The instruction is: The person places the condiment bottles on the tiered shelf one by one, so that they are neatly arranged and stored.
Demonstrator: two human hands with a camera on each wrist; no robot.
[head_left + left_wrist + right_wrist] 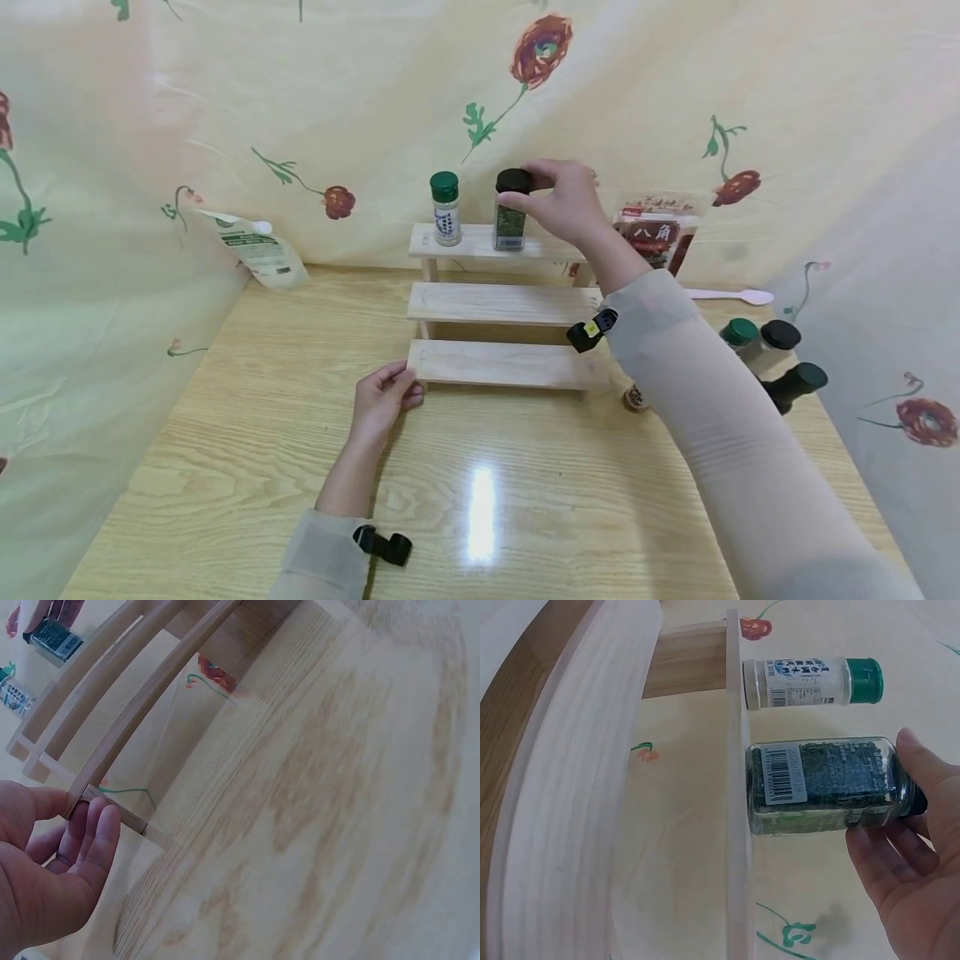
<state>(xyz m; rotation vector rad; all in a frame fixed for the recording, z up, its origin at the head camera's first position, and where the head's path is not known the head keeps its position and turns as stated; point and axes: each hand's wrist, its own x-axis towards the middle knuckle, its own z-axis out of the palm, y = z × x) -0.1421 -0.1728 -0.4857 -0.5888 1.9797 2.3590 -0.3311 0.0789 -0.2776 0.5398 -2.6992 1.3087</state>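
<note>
A three-step wooden rack stands against the back of the table. My right hand grips a glass jar of dried green herbs near its black cap, its base on the top step. Left of that jar, a green-capped shaker bottle with a white label stands on the same step. At the front left corner, my left hand pinches the end of the lowest step between thumb and fingers, as the left wrist view also has it.
A white pouch leans at the back left. Behind the right arm are a red-labelled bag, a pale pink spoon, and bottles with green and black caps. A dark bottle and a small jar are nearby.
</note>
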